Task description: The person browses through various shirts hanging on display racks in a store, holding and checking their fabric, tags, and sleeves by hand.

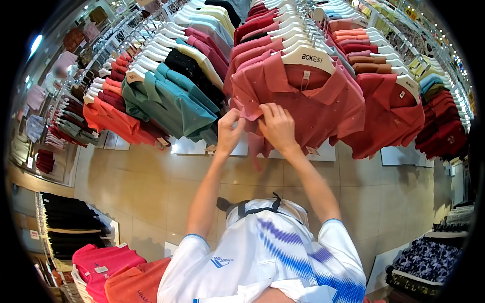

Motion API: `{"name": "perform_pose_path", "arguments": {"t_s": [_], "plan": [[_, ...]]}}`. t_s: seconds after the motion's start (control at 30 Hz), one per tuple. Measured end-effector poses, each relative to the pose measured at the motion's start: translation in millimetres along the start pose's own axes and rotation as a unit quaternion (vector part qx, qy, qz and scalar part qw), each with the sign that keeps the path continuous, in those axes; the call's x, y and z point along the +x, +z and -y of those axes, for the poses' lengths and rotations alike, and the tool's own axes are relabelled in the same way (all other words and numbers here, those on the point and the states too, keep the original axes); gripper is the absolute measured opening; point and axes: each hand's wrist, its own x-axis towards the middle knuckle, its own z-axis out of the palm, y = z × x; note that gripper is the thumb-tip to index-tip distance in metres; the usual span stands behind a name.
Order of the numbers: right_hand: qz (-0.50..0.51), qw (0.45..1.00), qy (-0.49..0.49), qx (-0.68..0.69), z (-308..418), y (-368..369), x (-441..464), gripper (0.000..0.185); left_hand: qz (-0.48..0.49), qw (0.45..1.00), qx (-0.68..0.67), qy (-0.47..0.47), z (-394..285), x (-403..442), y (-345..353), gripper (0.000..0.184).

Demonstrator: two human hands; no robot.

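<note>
A rose-red polo shirt (323, 118) with small light specks hangs at the front of the rack. Its white hanger (309, 57) reads BOKESI, and a small tag (305, 75) dangles inside the collar. At the shirt's left sleeve edge as I see it, my left hand (230, 133) is closed in a pinch on the fabric. Just right of it, my right hand (277, 127) grips the same sleeve area, with curled fingers over the cloth. The fabric under both hands is partly hidden by the fingers.
Green shirts (164, 103) and coral shirts (112, 121) hang to the left, a red polo shirt (389, 113) to the right. Behind me at lower left lie a pink shirt (108, 265) and an orange shirt (135, 283). Dark folded clothes (427, 262) are at lower right.
</note>
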Motion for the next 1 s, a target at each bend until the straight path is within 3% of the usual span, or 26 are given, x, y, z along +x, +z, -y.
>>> {"name": "perform_pose_path", "arguments": {"t_s": [0.1,0.2,0.4,0.5,0.57,0.6,0.77,1.0], "plan": [[-0.007,0.999,-0.024,0.036,10.7,2.7,4.5,0.031,0.005,0.998,0.034,0.044,-4.4,2.7,2.8,0.004],[-0.053,0.993,-0.100,-0.026,5.4,10.3,11.6,0.005,-0.003,0.994,0.086,0.070,-4.2,2.7,-1.7,0.005],[-0.050,0.993,-0.107,0.004,-1.3,3.2,19.0,0.010,-0.005,0.989,0.132,0.061,-10.4,-2.5,-14.9,0.009],[-0.031,0.991,-0.126,0.019,6.8,-1.5,23.3,0.011,-0.002,0.967,0.244,0.070,-19.2,-0.3,-10.1,0.012],[-0.029,0.990,-0.139,0.019,12.5,-2.8,28.1,0.011,0.001,0.928,0.342,0.147,-29.3,4.3,-4.6,0.016],[-0.034,0.989,-0.143,0.020,14.3,-3.8,29.6,0.011,0.010,0.921,0.364,0.140,-28.0,5.3,-2.3,0.014],[-0.055,0.989,-0.137,-0.022,1.4,-2.0,28.9,0.011,0.035,0.903,0.394,0.166,-30.2,8.8,-9.4,0.012],[0.012,0.995,-0.093,-0.038,-11.5,-2.1,31.8,0.010,0.044,0.911,0.388,0.132,-35.6,11.6,-21.0,0.013]]}}
